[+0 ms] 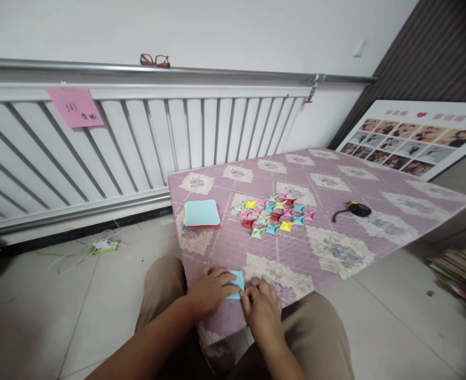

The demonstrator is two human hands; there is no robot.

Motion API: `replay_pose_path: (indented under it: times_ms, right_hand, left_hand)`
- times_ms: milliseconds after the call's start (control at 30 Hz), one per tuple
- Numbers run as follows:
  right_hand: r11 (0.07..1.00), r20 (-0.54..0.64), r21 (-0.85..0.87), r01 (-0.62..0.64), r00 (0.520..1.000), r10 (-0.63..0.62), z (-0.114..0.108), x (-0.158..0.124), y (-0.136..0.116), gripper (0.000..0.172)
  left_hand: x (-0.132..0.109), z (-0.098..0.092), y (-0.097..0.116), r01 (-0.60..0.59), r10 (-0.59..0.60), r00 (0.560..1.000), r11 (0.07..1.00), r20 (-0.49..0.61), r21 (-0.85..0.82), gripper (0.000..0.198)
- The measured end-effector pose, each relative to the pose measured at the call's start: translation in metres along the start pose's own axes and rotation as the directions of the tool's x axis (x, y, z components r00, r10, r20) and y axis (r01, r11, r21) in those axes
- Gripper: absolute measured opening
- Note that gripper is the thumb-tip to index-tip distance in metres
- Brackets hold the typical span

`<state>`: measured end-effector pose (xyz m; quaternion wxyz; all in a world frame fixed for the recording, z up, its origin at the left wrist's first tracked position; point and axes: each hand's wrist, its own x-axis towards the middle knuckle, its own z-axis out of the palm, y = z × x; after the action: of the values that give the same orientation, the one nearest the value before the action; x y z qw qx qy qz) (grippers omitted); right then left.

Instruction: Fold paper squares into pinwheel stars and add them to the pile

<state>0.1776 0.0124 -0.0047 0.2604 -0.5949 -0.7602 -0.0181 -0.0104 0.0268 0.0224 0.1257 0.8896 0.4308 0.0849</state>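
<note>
So both hands are sitting right at the near edge of the worktop [336, 253], just above the knees. The left hand [211, 290] is lying flat over the left side of the blue paper [236, 282], fingers close together and pressing it down, not gripping. The right hand [262, 311] is touching the paper's lower right edge with its fingers curling in. I honestly can't tell if they're pinching it or just pushing.

Further back on the pink quilted cover, a paper stack [201, 212] is lying to the left with a blue sheet on top. Just right of it, a cluster of folded pieces [275, 215] is spreading out in mixed colours. A black thing [357, 210] is sitting well off to the right, too small to make out.

Down on the floor to the left, a cable [104, 246] is trailing. Behind it all, a radiator [138, 142] is running along the wall, wearing a pink note [75, 107], with glasses [155, 60] perching on the pipe above. A photo board [407, 142] is leaning at far right.
</note>
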Motion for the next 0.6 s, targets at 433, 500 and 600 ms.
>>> replay_pose_path:
  times_ms: [433, 500, 600]
  right_hand:
    - [0.966, -0.075, 0.214, 0.146, 0.988, -0.133, -0.007, -0.019, 0.009, 0.019]
    - [0.96, -0.056, 0.245, 0.136, 0.99, -0.126, -0.009, -0.024, 0.006, 0.018]
    - [0.922, -0.031, 0.386, 0.026, 0.999, -0.015, -0.011, -0.021, 0.006, 0.018]
  left_hand:
    - [-0.001, 0.004, -0.001, -0.008, 0.008, 1.0, 1.0, -0.007, 0.002, 0.035]
    - [-0.001, 0.005, -0.002, -0.011, 0.011, 1.0, 1.0, -0.007, 0.006, 0.036]
    - [-0.001, 0.005, -0.002, -0.015, 0.015, 1.0, 1.0, -0.001, 0.004, 0.035]
